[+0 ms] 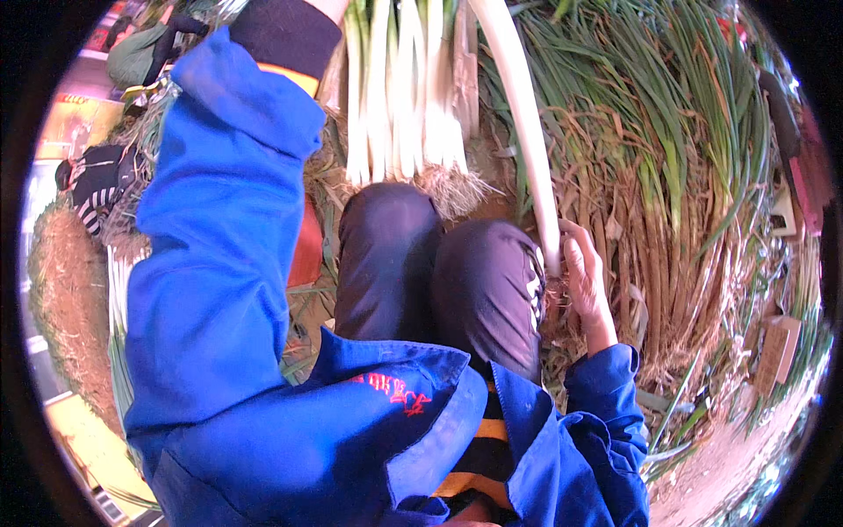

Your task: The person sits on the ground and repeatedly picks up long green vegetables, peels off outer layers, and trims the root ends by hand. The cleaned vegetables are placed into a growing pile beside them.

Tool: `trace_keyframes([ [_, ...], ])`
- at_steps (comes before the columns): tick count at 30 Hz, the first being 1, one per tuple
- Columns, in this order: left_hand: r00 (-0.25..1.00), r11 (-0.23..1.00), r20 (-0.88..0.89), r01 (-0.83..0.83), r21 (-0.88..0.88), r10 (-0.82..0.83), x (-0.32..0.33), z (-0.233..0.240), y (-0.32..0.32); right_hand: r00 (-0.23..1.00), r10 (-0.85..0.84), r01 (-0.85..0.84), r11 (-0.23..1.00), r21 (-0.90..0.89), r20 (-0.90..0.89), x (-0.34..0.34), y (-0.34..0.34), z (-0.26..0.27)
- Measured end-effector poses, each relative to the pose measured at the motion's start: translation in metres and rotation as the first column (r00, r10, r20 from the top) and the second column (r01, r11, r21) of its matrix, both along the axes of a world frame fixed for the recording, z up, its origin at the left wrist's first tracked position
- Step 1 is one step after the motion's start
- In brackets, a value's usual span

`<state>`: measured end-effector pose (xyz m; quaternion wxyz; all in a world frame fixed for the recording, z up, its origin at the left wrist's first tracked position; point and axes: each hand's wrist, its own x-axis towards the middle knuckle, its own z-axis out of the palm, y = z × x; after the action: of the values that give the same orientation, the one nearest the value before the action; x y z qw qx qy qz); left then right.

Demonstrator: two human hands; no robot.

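My right hand (pixel 585 277) is at the root end of a long white leek or large green onion stalk (pixel 527 125), beside my right knee. Its fingers touch the stalk's lower end; how firmly they hold it cannot be told. That stalk slants up and out past the top edge. In front of my knees lies a row of peeled white stalks (pixel 405 112) with bushy roots towards me. My left arm, in a blue sleeve, reaches up past the top left; the left hand is out of view.
Unpeeled stalks with green leaves and dry husks (pixel 652 197) lie heaped on the right. A red object (pixel 306 247) shows beside my left knee. Two people (pixel 141 56) work at the far left, near more stalks (pixel 118 316). A cardboard piece (pixel 777 352) lies at the right.
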<state>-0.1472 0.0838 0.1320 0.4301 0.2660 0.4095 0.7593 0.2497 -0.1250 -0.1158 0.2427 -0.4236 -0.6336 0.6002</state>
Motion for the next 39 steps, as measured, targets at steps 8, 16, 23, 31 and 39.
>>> trace_keyframes([
  [8, 0.887, 0.989, -0.458, -0.112, -0.093, 0.057, -0.079, -0.056, 0.008, 0.933, 0.335, -0.356, 0.915, -0.189, -0.131, -0.146, 0.041, -0.034],
  [16, -0.092, 0.688, -0.833, -0.617, -0.381, -0.545, -0.111, -0.316, -0.078, 0.719, 0.618, -0.682, 0.715, 0.152, 0.317, -0.23, 0.05, -0.06],
  [23, -0.19, 0.677, -0.925, -0.731, -0.09, -0.328, -0.095, -0.363, -0.108, 0.939, 0.204, -0.206, 0.978, -0.022, 0.275, -0.078, 0.024, -0.117],
  [31, -0.272, 0.688, -0.896, -0.724, -0.049, -0.35, -0.099, -0.366, -0.103, 0.619, -0.299, 0.018, 0.93, 0.368, 0.726, 0.068, -0.043, -0.144],
  [39, -0.308, 0.74, -0.91, -0.673, 0.002, -0.277, -0.082, -0.339, -0.096, 0.258, -0.305, -0.268, 0.889, 0.371, 0.917, 0.05, 0.01, -0.158],
])
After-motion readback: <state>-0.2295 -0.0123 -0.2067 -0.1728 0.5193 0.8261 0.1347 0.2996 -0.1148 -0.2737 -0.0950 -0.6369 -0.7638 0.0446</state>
